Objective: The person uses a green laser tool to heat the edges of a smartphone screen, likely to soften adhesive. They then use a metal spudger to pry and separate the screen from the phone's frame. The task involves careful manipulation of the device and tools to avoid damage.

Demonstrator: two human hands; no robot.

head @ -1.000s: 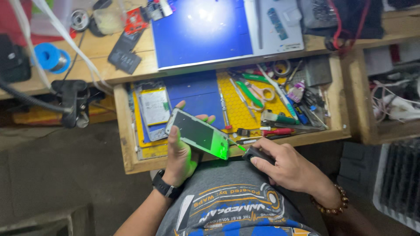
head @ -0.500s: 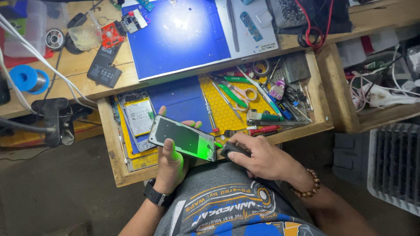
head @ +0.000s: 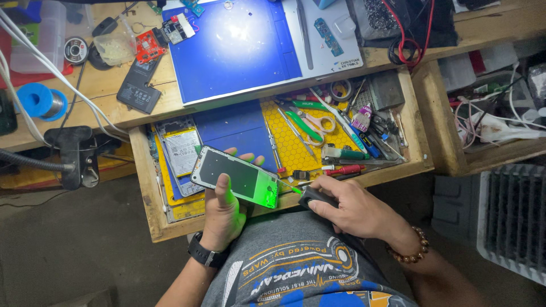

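Left hand point(head: 223, 211) is wrapped around a smartphone point(head: 236, 177), thumb pressed flat on the dark panel and fingertips curling over the far edge, holding it level above the open wooden drawer point(head: 149, 200). The phone's right end glows bright green, lit by a green beam from the small black tool point(head: 314, 197) that the right hand point(head: 354, 209) grips tight just beside it; what kind of tool it is, possibly a little torch, is hard to tell under the fingers. The 2 hands sit close together but apart, each clamped on its own thing, over the person's lap. Down in the drawer: an opened phone body point(head: 181, 152) at the left, a yellow honeycomb mat point(head: 290, 146) in the middle, green-handled pliers point(head: 303, 126) and a red-handled screwdriver point(head: 346, 169) on it. Up on the bench, a blue work mat point(head: 239, 51) catches a lamp glare, and a blue solder spool point(head: 41, 101) sits well to the left.
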